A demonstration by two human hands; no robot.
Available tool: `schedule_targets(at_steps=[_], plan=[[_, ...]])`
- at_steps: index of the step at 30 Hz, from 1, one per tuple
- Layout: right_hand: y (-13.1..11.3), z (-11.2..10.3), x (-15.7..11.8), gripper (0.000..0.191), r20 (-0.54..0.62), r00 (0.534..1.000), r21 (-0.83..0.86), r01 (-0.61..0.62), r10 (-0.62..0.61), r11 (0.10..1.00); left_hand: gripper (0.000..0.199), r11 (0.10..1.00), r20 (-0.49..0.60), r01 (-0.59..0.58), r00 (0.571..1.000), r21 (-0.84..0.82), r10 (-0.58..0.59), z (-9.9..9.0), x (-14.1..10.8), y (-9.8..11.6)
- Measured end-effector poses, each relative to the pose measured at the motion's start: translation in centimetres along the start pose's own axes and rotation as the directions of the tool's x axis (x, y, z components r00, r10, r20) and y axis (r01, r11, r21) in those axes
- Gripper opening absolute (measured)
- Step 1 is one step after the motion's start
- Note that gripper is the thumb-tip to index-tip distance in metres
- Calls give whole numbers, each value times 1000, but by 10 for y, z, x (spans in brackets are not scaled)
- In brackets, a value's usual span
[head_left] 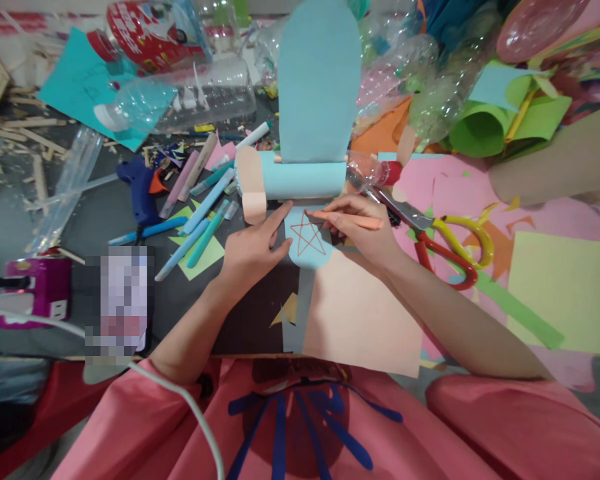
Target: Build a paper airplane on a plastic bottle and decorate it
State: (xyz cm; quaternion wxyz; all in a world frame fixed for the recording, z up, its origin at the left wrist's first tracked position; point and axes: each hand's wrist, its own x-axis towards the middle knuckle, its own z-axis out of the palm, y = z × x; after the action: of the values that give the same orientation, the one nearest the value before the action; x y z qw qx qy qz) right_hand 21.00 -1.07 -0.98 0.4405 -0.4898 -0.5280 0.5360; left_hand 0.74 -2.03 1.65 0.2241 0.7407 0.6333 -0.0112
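Observation:
My right hand is closed around an orange marker, its tip at the top of a red star outline. The star is drawn on the rounded light blue paper flap. My left hand rests at the flap's left edge with its fingers apart, index finger reaching forward. Behind both hands lies a bottle wrapped in light blue paper, its red cap to the right. A long blue paper wing extends away from it, and a peach strip crosses its left end.
Scissors lie right of my right hand, over pink paper. Markers and a blue glue gun are at left, near a phone. Peach paper lies in front. Plastic bottles crowd the back.

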Motion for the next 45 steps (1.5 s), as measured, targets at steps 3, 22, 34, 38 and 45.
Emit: schedule_targets(at_steps=[3,22,34,38,45], plan=[[0,0,0,18,14,1000,-10,1,-1,1000,63,1000,12,9,1000,-1,-9,0,0,0],[-3,1,-2,18,65,995,-13,-78,79,997,63,1000,34,19,999,-10,-19,-2,0,0],[0,1,1,16,-12,1000,-7,-15,15,1000,64,1000,33,17,999,-11,-17,-2,0,-1],[-1,2,0,17,-6,1000,7,-17,17,1000,63,1000,26,8,1000,-15,-7,-1,0,-1],[-4,3,-1,21,20,999,10,-45,45,999,62,1000,16,-1,1000,-17,1,-2,-1,0]])
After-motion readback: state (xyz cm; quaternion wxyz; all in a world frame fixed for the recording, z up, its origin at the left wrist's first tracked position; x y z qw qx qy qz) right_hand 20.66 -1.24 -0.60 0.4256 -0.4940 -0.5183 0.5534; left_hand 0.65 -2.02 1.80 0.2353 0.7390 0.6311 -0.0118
